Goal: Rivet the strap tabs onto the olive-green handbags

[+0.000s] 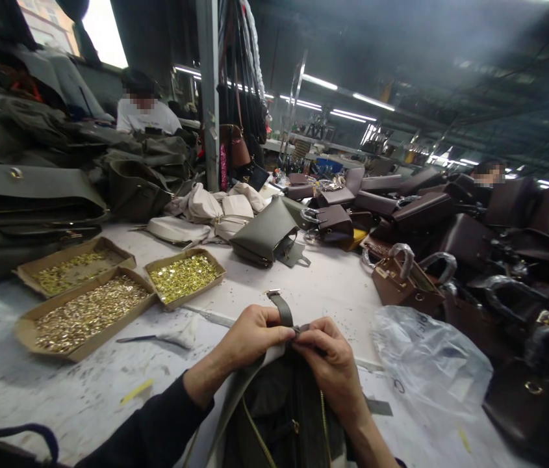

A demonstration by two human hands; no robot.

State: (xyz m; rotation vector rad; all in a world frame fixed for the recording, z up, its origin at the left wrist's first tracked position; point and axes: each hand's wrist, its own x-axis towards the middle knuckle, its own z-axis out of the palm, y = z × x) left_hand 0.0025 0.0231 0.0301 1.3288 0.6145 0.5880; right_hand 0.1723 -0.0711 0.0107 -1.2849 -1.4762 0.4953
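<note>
dark green bags (pixel 30 185) lie heaped at the far left corner of the table (pixel 337 286). in front of them sit three cardboard trays: a rear tray (pixel 26 275) thinly covered with gold-toned bits, a front tray (pixel 25 333) full of coppery ones, and a smaller tray (pixel 195 295) of bright yellow-gold ones to their right. nearer, a yellow strip (pixel 136 392) and a dark pointed tool (pixel 138 338) lie flat. beyond the left part of the table is a person in a white top (pixel 150 118). pale bags (pixel 181 229) rest towards the far edge.

the left hand (pixel 255 335) has thumb and forefinger pinched closed on a dark green strap (pixel 281 309) — its buckled end sticks up past the hand. a grey-green bag (pixel 264 231) lies on its side farther back. below both hands, at the table's near side, is a dark green bag with zips (pixel 279 400). the right hand (pixel 327 351) pinches its top beside the strap, fingers curled tight — the exact piece between the fingertips is too small to tell. a clear plastic bag (pixel 430 364) lies just beside brown handbags (pixel 401 279) crowding the right edge.
</note>
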